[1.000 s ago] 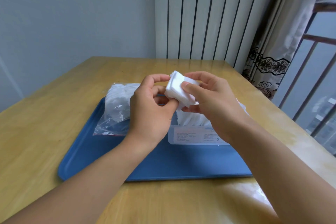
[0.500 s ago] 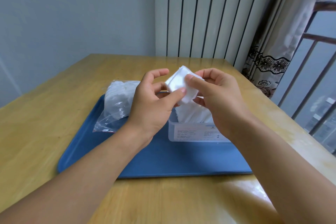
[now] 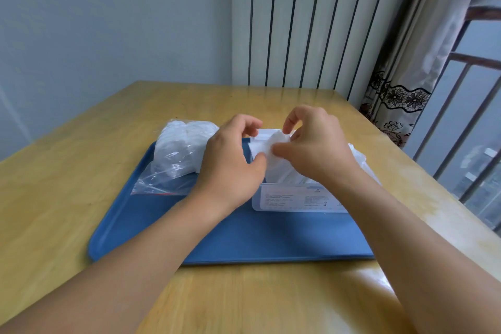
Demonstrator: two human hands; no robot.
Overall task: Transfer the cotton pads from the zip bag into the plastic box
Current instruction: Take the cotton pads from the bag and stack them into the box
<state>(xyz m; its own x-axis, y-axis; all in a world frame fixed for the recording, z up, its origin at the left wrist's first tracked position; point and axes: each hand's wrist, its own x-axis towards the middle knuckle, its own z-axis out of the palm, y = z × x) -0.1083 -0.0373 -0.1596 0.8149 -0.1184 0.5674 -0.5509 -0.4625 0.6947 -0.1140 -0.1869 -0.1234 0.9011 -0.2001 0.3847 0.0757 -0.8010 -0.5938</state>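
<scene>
We note both hands, left hand (image 3: 227,163) and right hand (image 3: 314,149), pinching a small stack of white cotton pads (image 3: 267,148), now lowered onto the clear rectangular plastic box (image 3: 287,198), so insertion looks imminent.

A home room: wooden table (image 3: 81,198), white radiator (image 3: 298,22), lace-trimmed curtain (image 3: 401,95), barred window (image 3: 466,116).

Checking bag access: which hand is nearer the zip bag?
Left. The left hand sits right beside the zip bag, overlapping its right edge in view. The right hand is farther right, over the plastic box.
</scene>
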